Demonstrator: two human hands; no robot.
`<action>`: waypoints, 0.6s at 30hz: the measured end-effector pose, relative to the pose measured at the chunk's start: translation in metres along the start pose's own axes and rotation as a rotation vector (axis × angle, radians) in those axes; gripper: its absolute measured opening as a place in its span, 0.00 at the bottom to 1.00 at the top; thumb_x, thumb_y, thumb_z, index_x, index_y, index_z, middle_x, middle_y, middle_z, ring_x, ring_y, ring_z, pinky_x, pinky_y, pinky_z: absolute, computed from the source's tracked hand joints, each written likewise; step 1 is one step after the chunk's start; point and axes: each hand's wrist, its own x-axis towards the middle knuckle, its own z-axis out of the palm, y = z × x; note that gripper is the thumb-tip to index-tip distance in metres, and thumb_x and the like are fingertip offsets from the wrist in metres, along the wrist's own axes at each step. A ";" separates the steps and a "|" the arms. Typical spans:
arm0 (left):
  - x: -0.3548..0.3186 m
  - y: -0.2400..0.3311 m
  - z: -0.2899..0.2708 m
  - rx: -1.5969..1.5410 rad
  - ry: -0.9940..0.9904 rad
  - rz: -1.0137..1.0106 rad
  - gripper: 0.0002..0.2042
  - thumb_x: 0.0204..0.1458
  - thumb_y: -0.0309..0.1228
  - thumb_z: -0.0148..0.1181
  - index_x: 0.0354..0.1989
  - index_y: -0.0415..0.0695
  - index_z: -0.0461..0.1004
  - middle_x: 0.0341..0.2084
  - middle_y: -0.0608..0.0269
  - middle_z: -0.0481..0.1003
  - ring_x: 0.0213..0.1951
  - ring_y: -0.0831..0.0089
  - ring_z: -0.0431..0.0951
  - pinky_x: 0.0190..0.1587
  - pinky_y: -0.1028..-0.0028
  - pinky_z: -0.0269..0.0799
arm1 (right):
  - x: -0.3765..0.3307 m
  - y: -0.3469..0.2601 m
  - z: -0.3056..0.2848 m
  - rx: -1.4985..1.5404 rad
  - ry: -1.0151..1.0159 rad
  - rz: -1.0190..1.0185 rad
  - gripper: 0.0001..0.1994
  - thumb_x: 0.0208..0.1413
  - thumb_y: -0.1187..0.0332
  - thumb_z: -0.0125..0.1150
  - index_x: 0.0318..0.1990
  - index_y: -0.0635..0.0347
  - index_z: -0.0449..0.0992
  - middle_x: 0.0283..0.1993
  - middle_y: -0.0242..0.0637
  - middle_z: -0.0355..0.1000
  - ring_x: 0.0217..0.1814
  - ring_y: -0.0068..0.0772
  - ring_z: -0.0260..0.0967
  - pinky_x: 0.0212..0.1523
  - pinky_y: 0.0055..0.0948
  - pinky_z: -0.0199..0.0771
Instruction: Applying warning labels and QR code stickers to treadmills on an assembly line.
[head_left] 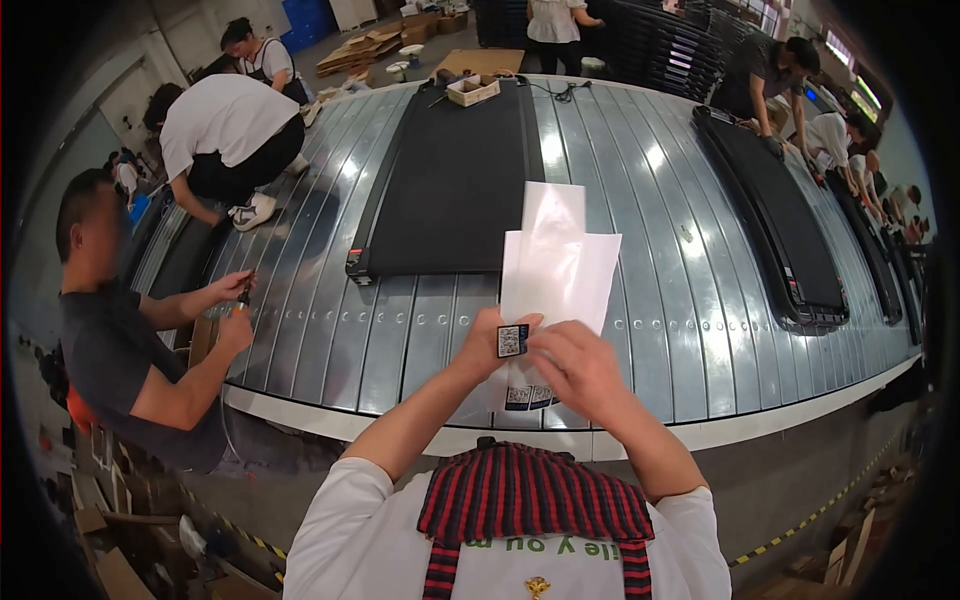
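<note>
In front of my chest, my left hand (482,343) grips a stack of white label sheets (580,265). A glossy backing strip (553,215) rises above the sheets, and more square-coded labels (530,396) show on the part hanging below my hands. A small dark-bordered sticker (512,341) with a square code stands out between my hands. The fingers of my right hand (582,366) are drawn together at its right edge, pinching it. My left fingertips are partly hidden behind the sheets and sticker.
Beyond the sheets, a long black treadmill-like deck (450,180) lies on the metal slatted conveyor (660,370), with a small box (473,91) at its far end. Another black deck (780,220) lies right. A co-worker (140,330) holds a tool at left; another person (235,130) crouches on the conveyor.
</note>
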 end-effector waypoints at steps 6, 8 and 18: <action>-0.001 -0.012 -0.038 0.284 -0.086 0.183 0.13 0.45 0.35 0.58 0.34 0.39 0.73 0.25 0.60 0.75 0.29 0.74 0.73 0.31 0.74 0.68 | 0.025 -0.006 0.030 -0.064 -0.061 -0.002 0.07 0.42 0.75 0.59 0.33 0.58 0.73 0.28 0.35 0.68 0.30 0.37 0.67 0.28 0.31 0.69; 0.000 -0.009 -0.046 0.398 -0.079 0.187 0.13 0.45 0.35 0.57 0.35 0.40 0.72 0.26 0.55 0.75 0.29 0.69 0.75 0.32 0.71 0.68 | 0.030 -0.006 0.040 -0.119 -0.095 -0.025 0.07 0.42 0.75 0.58 0.32 0.57 0.73 0.28 0.34 0.67 0.29 0.36 0.67 0.27 0.31 0.68; 0.005 -0.011 -0.078 0.376 -0.047 0.044 0.15 0.45 0.38 0.56 0.37 0.39 0.72 0.25 0.50 0.74 0.29 0.60 0.75 0.34 0.69 0.68 | 0.041 -0.024 0.062 -0.197 -0.149 -0.024 0.07 0.38 0.76 0.60 0.29 0.59 0.72 0.27 0.35 0.66 0.28 0.36 0.66 0.26 0.31 0.68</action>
